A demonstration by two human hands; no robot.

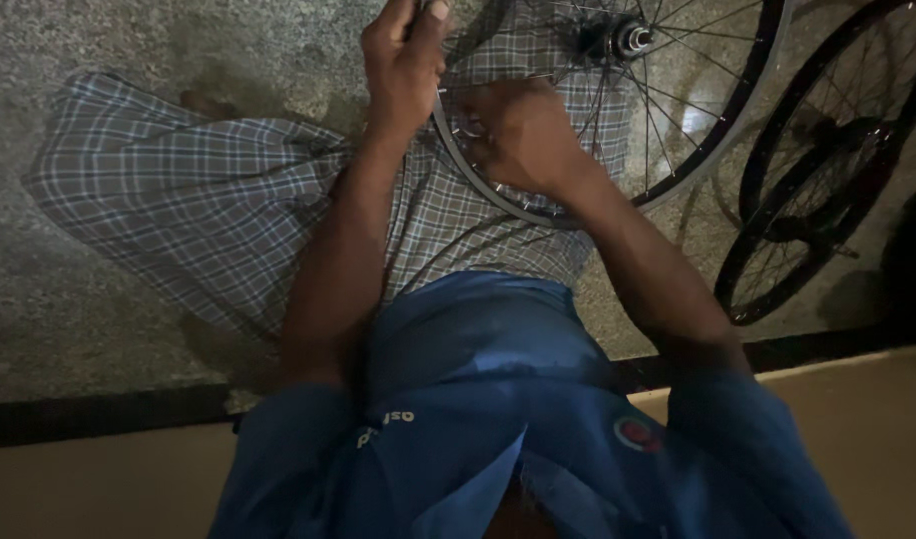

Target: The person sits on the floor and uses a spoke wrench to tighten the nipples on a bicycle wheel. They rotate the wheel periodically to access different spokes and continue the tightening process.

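On a speckled stone floor (99,329), a spoked bicycle wheel (678,150) is steadied across a checked-cloth lap, left hand (403,65) clamped on its rim, right hand (523,135) curled at the spokes.

Blue shirt (498,399), grey-blue plaid cloth (199,200), blk tyre (827,160), silver rim (478,190).

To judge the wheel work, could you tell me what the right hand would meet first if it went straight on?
Probably the spokes just beyond the rim that the right hand touches; depth is unclear.

Bicycle repair spot — spoked wheels (628,100) on stone floor (99,299).
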